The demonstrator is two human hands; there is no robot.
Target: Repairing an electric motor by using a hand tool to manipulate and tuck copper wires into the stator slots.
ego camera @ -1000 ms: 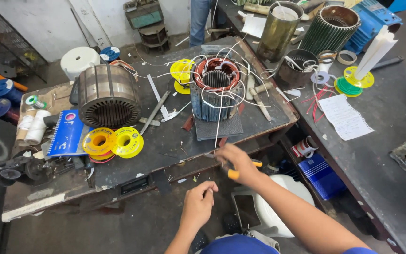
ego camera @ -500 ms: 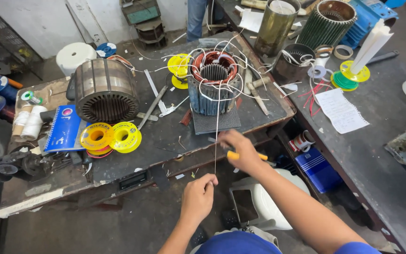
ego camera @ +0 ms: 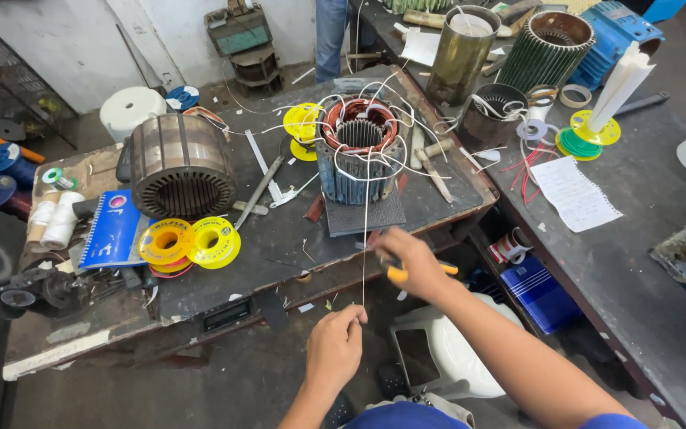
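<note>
Pinching the lower end of a thin white lead [ego camera: 364,238], the left hand [ego camera: 335,347] sits below the bench edge — fingers closed on the strand. The lead runs straight up to the wound stator [ego camera: 359,151], which stands upright on a dark mat at mid-bench [ego camera: 279,246]. Right hand [ego camera: 408,262] grips an orange-handled tool [ego camera: 397,275] just beside the lead — blurred. A bare stator core [ego camera: 180,165] lies left; yellow spools [ego camera: 190,242] near it.

The left hand [ego camera: 335,347] has closed on the white wire's [ego camera: 365,230] lower end, pulling it taut.
</note>
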